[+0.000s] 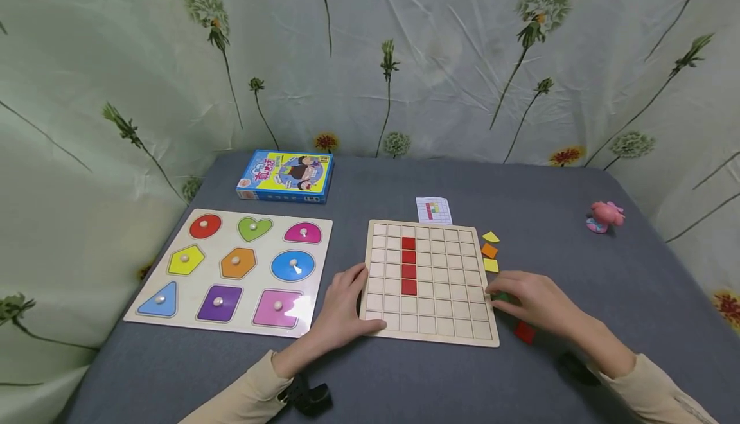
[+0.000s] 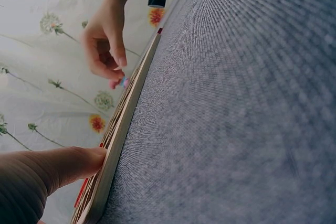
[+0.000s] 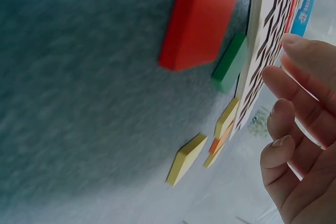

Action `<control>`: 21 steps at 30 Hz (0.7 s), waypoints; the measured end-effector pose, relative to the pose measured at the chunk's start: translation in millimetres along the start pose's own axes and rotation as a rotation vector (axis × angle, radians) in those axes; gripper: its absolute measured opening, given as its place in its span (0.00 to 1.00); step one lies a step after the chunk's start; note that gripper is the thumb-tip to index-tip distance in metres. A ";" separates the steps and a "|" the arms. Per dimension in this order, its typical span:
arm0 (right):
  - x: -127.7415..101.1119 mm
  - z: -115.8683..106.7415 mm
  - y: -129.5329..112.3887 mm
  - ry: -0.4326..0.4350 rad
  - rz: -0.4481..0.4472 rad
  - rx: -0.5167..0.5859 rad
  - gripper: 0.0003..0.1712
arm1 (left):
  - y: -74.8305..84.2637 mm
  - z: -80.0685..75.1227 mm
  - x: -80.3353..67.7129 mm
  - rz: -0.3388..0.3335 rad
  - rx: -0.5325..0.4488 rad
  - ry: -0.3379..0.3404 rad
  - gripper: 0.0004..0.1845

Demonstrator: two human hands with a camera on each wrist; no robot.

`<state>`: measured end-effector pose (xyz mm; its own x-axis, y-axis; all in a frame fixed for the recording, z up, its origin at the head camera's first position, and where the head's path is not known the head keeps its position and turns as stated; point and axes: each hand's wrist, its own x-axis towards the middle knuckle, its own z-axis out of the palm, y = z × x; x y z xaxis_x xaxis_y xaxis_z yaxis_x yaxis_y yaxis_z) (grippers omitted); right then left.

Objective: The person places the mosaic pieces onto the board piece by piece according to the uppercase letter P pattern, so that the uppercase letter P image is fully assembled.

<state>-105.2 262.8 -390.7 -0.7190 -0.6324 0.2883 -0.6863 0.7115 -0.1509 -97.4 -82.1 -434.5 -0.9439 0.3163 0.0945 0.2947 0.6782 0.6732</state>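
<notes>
The left hand (image 1: 345, 308) is resting at lower centre of the head view, thumb and fingers bracing the left edge of the wooden grid board (image 1: 430, 321), holding nothing else. The right hand (image 1: 534, 300) is hovering at the board's right edge, fingers loosely curled above a green tile (image 3: 230, 62); whether it is already pinching anything cannot be told. Four red tiles (image 1: 408, 265) are sitting in a column in the board's upper left part. A loose red tile (image 3: 197, 20) is lying just below the right hand, yellow and orange tiles (image 1: 489, 250) just above it. A pattern card (image 1: 433, 210) is lying above the board. The step looks like picking the next piece; that would call for closing the fingers on the green tile and carrying it over the board.
</notes>
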 end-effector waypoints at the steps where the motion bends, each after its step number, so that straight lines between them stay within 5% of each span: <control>1: -2.0 -0.8 0.1 -0.010 0.007 0.005 0.13 | 0.0 0.0 -0.4 -0.001 0.004 -0.002 0.51; 21: -26.8 -9.7 14.3 -0.068 0.015 0.121 0.18 | 0.1 -0.7 1.8 0.007 -0.013 -0.008 0.50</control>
<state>-94.8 292.9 -391.5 -0.7321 -0.6442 0.2213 -0.6808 0.6812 -0.2692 -99.2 -82.0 -433.7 -0.9407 0.3261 0.0935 0.2992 0.6676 0.6818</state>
